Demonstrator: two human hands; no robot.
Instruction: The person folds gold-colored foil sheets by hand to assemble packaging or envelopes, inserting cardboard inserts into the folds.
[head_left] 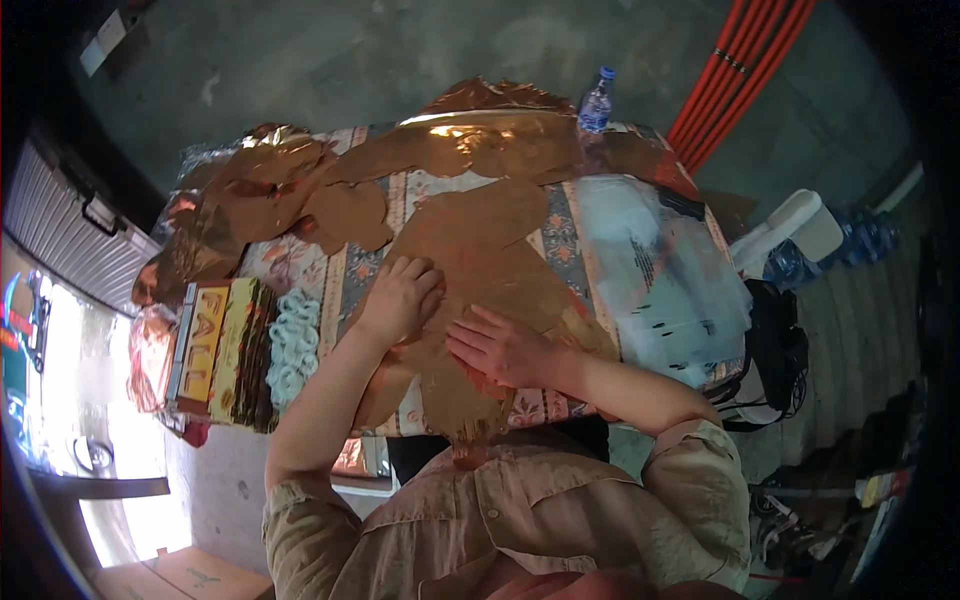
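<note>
Head view, sheet (485,235) under left grip (403,297), right grip (503,345)

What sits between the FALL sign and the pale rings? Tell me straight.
A yellow-green patterned stack sits between the FALL sign and the pale rings, as the head view shows.

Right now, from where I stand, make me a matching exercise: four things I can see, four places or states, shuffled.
Things
1. water bottle
2. FALL block
3. translucent plastic
4. right hand

Places or states
A. on the right side of the table
B. resting palm down on the brown sheet
C. upright near the far edge, with a blue cap
D. at the left end, showing yellow behind its letters

Right pairs: 1-C, 2-D, 3-A, 4-B
</note>
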